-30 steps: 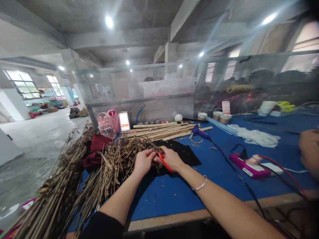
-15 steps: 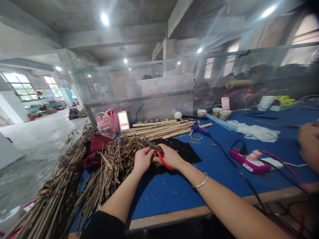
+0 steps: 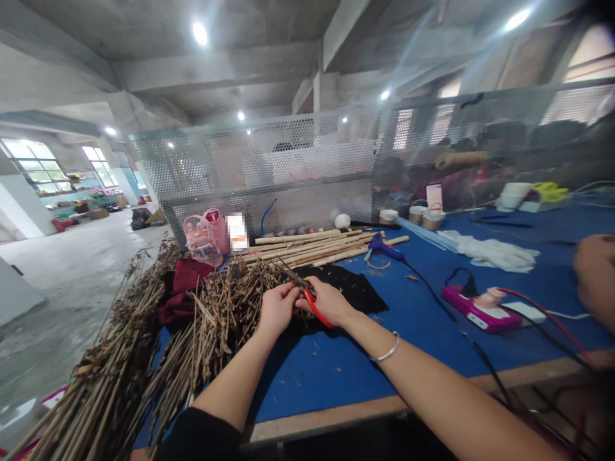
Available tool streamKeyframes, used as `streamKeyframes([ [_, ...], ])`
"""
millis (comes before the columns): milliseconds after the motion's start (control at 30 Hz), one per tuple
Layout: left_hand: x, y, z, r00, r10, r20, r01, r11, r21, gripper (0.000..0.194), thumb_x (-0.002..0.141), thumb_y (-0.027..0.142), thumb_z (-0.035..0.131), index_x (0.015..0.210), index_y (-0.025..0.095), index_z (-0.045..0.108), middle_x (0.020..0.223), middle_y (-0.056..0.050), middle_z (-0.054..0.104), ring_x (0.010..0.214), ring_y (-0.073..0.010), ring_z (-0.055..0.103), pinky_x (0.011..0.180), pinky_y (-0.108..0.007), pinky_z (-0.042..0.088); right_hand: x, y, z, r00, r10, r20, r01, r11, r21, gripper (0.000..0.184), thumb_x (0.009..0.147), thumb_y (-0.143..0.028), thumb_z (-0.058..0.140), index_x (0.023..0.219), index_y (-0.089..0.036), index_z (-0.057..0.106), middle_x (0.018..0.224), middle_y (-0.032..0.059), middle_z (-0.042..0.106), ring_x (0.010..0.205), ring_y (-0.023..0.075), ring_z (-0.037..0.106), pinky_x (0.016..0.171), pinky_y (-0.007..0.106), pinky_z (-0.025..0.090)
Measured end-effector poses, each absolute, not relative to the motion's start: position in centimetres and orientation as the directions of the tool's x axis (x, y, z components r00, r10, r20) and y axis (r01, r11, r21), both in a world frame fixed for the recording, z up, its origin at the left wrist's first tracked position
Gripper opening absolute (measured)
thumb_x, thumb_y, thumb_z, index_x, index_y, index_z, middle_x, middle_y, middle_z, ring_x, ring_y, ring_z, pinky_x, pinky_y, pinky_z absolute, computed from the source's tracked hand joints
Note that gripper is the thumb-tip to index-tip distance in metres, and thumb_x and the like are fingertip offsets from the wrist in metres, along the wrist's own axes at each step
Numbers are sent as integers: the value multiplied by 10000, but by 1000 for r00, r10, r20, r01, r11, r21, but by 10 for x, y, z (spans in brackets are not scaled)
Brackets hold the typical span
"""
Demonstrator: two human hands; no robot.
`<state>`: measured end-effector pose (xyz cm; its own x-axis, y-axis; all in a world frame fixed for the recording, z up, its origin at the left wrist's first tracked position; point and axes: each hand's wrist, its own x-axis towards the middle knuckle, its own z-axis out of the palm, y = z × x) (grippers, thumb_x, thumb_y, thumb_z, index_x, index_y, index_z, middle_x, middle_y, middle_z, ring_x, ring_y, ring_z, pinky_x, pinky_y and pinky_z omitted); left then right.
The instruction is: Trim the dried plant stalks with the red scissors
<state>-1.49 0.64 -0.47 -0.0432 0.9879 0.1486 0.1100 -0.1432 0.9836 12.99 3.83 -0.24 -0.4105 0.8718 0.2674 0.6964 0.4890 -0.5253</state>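
My right hand [image 3: 327, 302] is closed around red-handled scissors [image 3: 314, 308], with the thin dark blades pointing forward and to the left. Close beside it, my left hand [image 3: 277, 310] has thumb and fingers pinched together near the blades; what they hold is too small and hidden to name. A heap of dry brown stems [image 3: 225, 314] lies against the left hand's outer side. Beneath and beyond both hands spreads a black cloth [image 3: 358, 291] with small bits scattered on it.
Pale sticks [image 3: 307, 250] lie behind the cloth, next to a blue glue gun [image 3: 387, 250]. A purple power strip [image 3: 480, 310] with cords sits at right, near another person's hand [image 3: 596, 278]. More dry stalks [image 3: 96, 378] hang over the left edge. A perforated metal screen [image 3: 269, 173] stands behind.
The scissor blades looked closer together half a second ago and are slightly apart now. Both hands stay in nearly the same place. The view has shifted slightly.
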Motion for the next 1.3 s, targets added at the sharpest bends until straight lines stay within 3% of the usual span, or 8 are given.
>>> streamKeyframes([
  [333, -17, 8, -3, -108, 984, 140, 113, -128, 985, 318, 739, 306, 543, 995, 156, 655, 661, -23, 640, 457, -75, 482, 429, -181, 400, 131, 41, -1, -366, 898, 246, 769, 441, -462, 361, 705, -558, 541, 792, -208, 548, 716, 15, 610, 616, 137, 546, 511, 213, 284],
  [467, -18, 9, -3, -123, 981, 150, 84, -140, 987, 305, 739, 315, 547, 962, 138, 658, 661, -33, 647, 462, -82, 506, 411, -171, 392, 131, 40, -1, -372, 890, 264, 777, 454, -436, 404, 681, -571, 563, 867, -214, 541, 758, 21, 615, 691, 162, 570, 550, 223, 315],
  [600, -17, 7, 1, -122, 979, 162, 55, -156, 986, 222, 731, 275, 555, 846, 129, 676, 670, -39, 662, 533, -108, 561, 432, -168, 410, 128, 36, 0, -413, 870, 269, 726, 493, -479, 456, 659, -563, 594, 928, -204, 512, 851, 34, 604, 753, 160, 567, 604, 229, 344],
  [733, -15, 5, 4, -114, 984, 133, 20, -132, 991, 221, 726, 254, 562, 873, 129, 669, 688, -40, 671, 555, -117, 577, 452, -177, 429, 128, 35, 0, -425, 862, 277, 689, 507, -519, 448, 663, -542, 602, 918, -190, 496, 874, 40, 588, 763, 153, 553, 624, 232, 346],
  [1100, -15, 5, 2, -104, 977, 184, 62, -178, 982, 287, 728, 333, 549, 891, 128, 667, 658, -26, 653, 444, -77, 481, 399, -172, 348, 127, 38, -5, -403, 878, 257, 717, 478, -508, 391, 698, -562, 554, 824, -194, 514, 738, 19, 598, 608, 126, 521, 508, 212, 284],
  [1300, -15, 6, 2, -124, 977, 175, 48, -170, 984, 285, 724, 332, 552, 899, 136, 664, 649, -20, 643, 447, -75, 486, 412, -176, 376, 128, 39, -2, -399, 884, 242, 747, 467, -474, 381, 720, -572, 521, 822, -206, 547, 732, 24, 616, 640, 147, 553, 526, 219, 297],
])
